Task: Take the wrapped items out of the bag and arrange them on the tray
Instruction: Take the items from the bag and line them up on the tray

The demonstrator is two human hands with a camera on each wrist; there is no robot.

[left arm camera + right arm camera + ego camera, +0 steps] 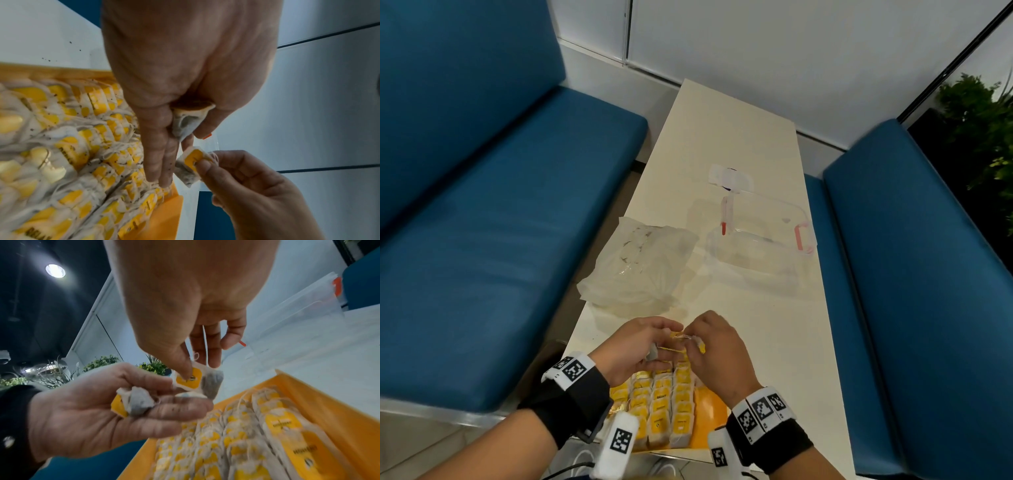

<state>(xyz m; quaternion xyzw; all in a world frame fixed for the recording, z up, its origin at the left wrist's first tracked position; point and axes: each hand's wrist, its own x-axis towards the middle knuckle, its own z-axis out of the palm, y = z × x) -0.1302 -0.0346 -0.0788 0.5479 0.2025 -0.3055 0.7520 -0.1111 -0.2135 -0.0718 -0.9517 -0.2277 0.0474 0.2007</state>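
From my remote seat, the biggest shapes I see are the blue benches (500,222) on both sides of the cream table (726,137), whose near end is cut off by my arms. On the table's far half sits a clear container (760,246) with red clips; its walls are so transparent that I can barely trace them. Left of it lies the crumpled plastic bag (640,263), clouded, and I cannot make out whether anything is inside.

At the near edge is the yellow tray (329,410), largely hidden under my wrists in the head view. It is packed with rows of wrapped tea bags (82,146) with yellow tags, blurred in both wrist views, so the print is hard to read.

Above the tray's far end, my left hand (102,415) holds one tea bag (135,400) tucked against its palm under curled fingers, with the other fingers stretched down towards the rows. My right hand (252,186) pinches a second tea bag (193,162) by its yellow tag between thumb and fingertips, just beside the left fingers. Its string (205,345) runs up between my right fingers, where I lose it.
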